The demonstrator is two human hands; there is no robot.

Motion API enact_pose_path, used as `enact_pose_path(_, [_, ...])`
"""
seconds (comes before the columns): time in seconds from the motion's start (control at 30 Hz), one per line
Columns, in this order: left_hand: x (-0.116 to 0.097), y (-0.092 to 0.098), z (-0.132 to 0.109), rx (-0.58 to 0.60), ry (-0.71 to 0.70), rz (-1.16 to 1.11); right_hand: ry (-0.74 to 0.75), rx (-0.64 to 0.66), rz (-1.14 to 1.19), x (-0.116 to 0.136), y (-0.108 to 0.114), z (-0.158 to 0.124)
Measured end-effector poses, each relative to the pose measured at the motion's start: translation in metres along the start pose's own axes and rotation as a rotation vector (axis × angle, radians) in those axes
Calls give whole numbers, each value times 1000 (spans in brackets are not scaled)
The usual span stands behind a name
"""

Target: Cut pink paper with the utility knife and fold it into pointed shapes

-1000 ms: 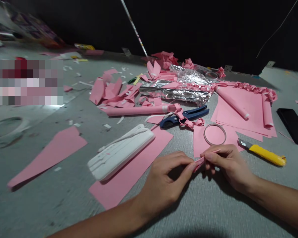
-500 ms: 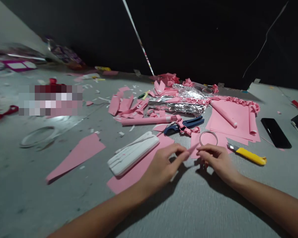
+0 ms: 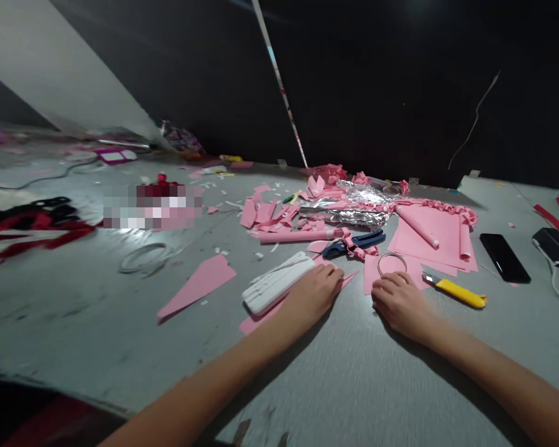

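One pink strip lies a little right of and below the frame's centre, jutting from under the fingertips of the left hand; those fingers curl downward, and whether they pinch it or only rest on it cannot be told. Farther right, the right hand is curled palm down just below a ring; its underside is hidden, so any grasp cannot be told. Left of the left hand, a white case lies on a pink sheet. Above the hands are blue pliers, then foil. Toward the right edge lie a cutter and a phone.
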State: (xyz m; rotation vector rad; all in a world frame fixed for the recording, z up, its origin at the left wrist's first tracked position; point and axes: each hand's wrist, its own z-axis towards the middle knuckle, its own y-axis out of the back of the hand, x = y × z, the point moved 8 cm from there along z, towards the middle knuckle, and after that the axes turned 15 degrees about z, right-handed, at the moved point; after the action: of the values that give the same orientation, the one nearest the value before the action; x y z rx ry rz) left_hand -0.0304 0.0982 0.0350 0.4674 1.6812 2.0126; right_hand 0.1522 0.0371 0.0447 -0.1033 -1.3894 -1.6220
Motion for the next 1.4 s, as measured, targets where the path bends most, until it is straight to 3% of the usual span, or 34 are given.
enact_pose_path(0.1, [-5, 5, 1, -58, -34, 93, 48, 49, -54, 14, -13, -16])
enact_pose_path(0.23, [-24, 23, -6, -113, -146, 110, 101, 90, -37, 35, -12, -40])
enact_pose_path(0.43, [-103, 29, -26, -60, -535, -11, 123, 29, 78, 42, 5, -64])
enact_pose_path(0.57, [-132, 18, -29, -51, -611, -41, 84, -141, 135, 23, 24, -69])
enact_pose_path(0.67, [-136, 14, -32, -61, -619, -58, 24, -228, 172, 12, 34, -70])
enact_pose_path(0.83, [-128, 17, -43, -103, -635, -94, -10, -266, 249, 11, 39, -70])
enact_pose_path(1.07, [-103, 38, -49, -397, -543, -256, 39, -229, 296, 23, 45, -73])
enact_pose_path(1.2, [-103, 43, -43, -382, -530, -349, 98, -128, 285, 37, 42, -72])
enact_pose_path(1.4, [-103, 49, -39, -302, -551, -385, 107, -55, 141, 38, 33, -69])
